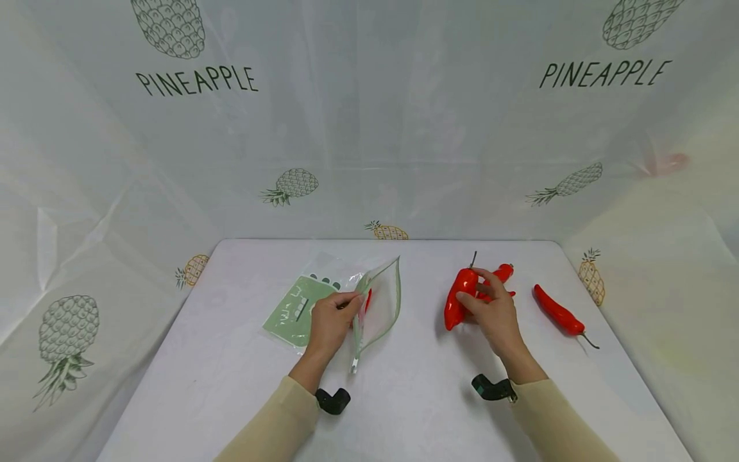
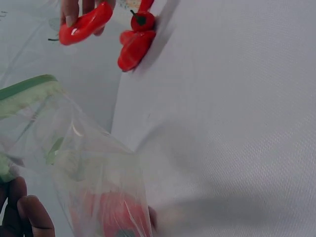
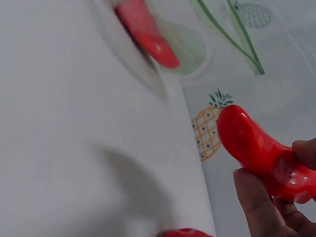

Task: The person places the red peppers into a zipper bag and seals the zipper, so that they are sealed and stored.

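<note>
My left hand (image 1: 330,324) pinches the rim of a clear zip bag (image 1: 379,332) with a green-edged mouth. The mouth gapes toward the right. Inside the bag lies a red pepper (image 2: 121,215), blurred by the plastic. My right hand (image 1: 498,316) grips another red pepper (image 1: 458,301) between thumb and fingers, raised off the table and to the right of the bag. Its thin stem points up and away in the head view. Behind that hand, more red peppers (image 1: 502,273) lie on the table, partly hidden by the fingers.
A single long red pepper (image 1: 557,311) lies farther right on the white table (image 1: 404,410). The bag's green printed panel (image 1: 291,314) spreads flat to the left of my left hand. A pineapple-print sheet (image 1: 369,128) hangs along the back and sides.
</note>
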Motion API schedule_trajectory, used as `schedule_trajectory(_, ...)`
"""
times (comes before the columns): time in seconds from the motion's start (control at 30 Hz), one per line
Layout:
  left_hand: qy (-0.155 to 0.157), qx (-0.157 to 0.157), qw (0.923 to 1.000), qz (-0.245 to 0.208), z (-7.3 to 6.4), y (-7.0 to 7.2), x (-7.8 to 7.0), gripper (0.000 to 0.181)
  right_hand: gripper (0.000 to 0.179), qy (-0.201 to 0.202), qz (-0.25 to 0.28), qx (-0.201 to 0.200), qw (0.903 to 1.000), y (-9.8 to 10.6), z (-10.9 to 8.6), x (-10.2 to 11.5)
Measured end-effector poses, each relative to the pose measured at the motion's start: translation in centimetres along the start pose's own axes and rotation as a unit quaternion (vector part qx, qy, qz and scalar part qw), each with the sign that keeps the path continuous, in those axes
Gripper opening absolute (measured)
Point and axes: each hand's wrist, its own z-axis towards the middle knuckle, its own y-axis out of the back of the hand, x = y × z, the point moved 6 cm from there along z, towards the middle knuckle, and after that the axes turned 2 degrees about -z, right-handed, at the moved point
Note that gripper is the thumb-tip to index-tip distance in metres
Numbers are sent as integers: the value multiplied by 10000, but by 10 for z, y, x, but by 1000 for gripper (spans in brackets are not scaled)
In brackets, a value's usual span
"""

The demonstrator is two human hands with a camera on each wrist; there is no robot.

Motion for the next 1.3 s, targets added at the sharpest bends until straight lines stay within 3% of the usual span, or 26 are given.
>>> schedule_trajectory(0.23,46,10,10000,64,0,0,-1,18,75,149,297,212,9992,-18,-3,9)
schedule_trajectory(0.83,-30,-50,10000,61,4,-1,1,17,67,382,475,479,9970,-52,-12,32)
schedule_trajectory(1.3,-403,-136,9987,282,4,-3,-1,15,67,390,676,708,9944,-71,-20,43)
